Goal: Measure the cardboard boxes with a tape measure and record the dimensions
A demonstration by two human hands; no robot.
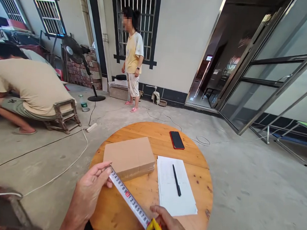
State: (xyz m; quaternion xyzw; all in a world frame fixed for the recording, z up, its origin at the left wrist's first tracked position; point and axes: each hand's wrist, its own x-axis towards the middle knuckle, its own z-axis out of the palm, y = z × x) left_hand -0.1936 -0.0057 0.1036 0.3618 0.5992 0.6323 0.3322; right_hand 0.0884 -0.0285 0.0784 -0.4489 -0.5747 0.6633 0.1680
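Note:
Between my hands stretches the white blade of a tape measure (130, 198), its black numbers facing up. Its free end is pinched by my left hand (93, 184), close to the near left corner of a brown cardboard box (129, 153). Lower right, my right hand (169, 223) grips the yellow case, which the frame's bottom edge partly cuts off. The box lies flat on a round wooden table (133, 221). Right of it is a stack of white paper (166, 199) with a black pen (176, 180) on top.
A phone (177, 140) with a red edge lies toward the table's far side. One person (27, 86) sits bent over on a low wooden chair at left; another person (133, 54) stands by the window. Cables (72, 160) cross the concrete floor near a standing fan (92, 87).

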